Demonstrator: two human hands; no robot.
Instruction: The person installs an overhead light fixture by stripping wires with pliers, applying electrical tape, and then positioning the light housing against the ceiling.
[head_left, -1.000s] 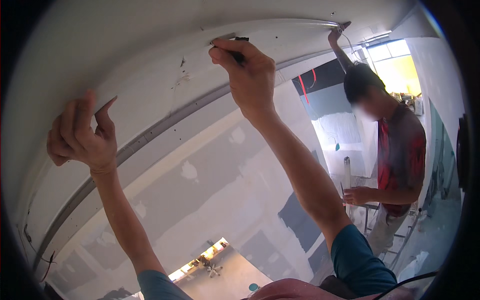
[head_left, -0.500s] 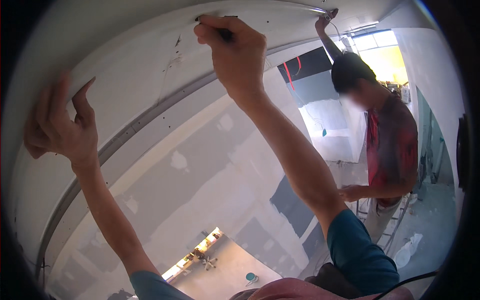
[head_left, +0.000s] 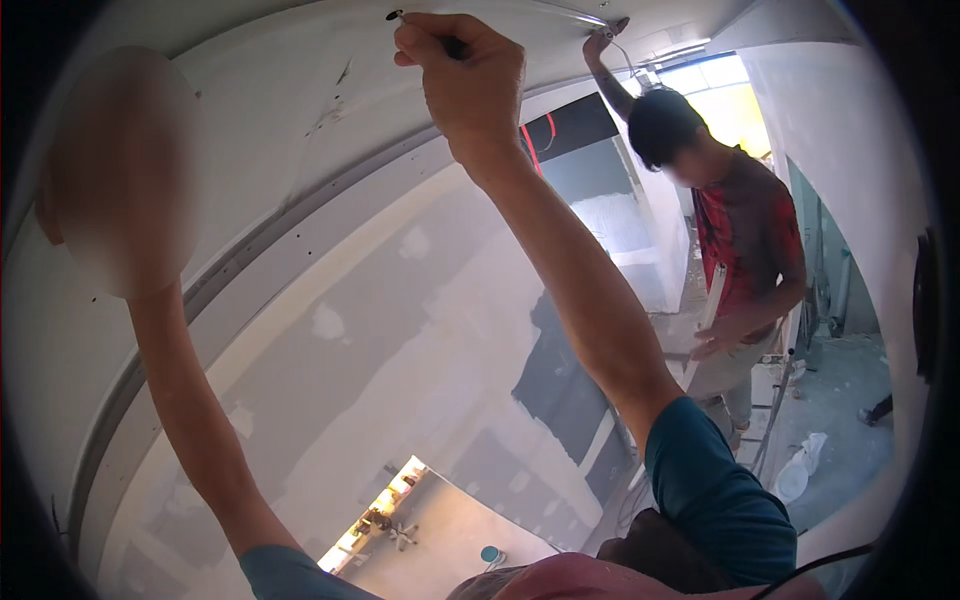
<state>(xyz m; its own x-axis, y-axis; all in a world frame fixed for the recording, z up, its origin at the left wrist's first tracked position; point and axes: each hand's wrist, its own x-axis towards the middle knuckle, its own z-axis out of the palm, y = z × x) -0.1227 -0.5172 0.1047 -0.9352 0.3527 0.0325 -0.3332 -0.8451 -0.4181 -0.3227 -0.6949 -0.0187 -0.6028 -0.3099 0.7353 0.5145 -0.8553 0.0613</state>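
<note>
Overhead, a long curved white panel (head_left: 270, 110) runs across the view, with dark scuffs and small dark dots on it. My right hand (head_left: 475, 85) is raised to it, fingers pinched together. A small pale tip shows at the fingertips beside a dark round spot (head_left: 393, 15) in the panel, perhaps a hole. Something dark also shows inside the curled fingers; what it is I cannot make out. At the far left, my left hand (head_left: 125, 175) is lifted against or close to the same panel, its fingers hidden by a heavy blur.
A co-worker (head_left: 745, 230) in a red-and-dark shirt stands at the right, one arm raised to a shiny strip (head_left: 575, 15). Near them are rails (head_left: 775, 420) like a ladder's. A patched grey-white wall (head_left: 380, 330) fills the middle. Below lie a teal bucket (head_left: 491, 554) and a white bag (head_left: 800, 470).
My right hand's fingertips have drawn back slightly from the dark spot, which shows more fully. The whole view has shifted a little. The co-worker's lower hand has moved.
</note>
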